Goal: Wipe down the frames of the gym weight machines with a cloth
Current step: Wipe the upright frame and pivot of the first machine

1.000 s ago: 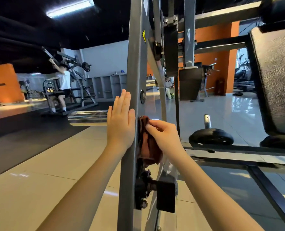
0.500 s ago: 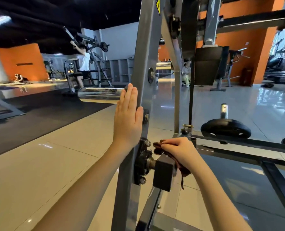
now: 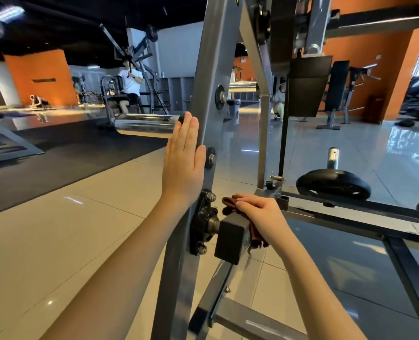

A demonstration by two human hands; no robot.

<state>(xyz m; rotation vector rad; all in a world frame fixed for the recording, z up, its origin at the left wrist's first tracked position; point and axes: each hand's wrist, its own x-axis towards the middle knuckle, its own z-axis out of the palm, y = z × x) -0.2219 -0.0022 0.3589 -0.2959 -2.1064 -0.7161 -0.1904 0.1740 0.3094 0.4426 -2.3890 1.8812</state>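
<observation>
Steel post anchors me: left hand flat against it, likely for balance, right hand gripping cloth on block beside it.

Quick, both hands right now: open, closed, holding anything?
Left hand: open, flat against the grey upright.
Right hand: closed on the brown cloth, atop the black block.

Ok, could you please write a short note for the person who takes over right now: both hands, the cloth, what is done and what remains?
Left hand: flat, fingers straight, against the grey upright post.
Right hand: grips the dark red cloth and presses it on the bar beside the black end block.
Done: cannot be told; no wipe marks show.
Left: this bar, the floor rails, likely the rest of the frame.
</observation>
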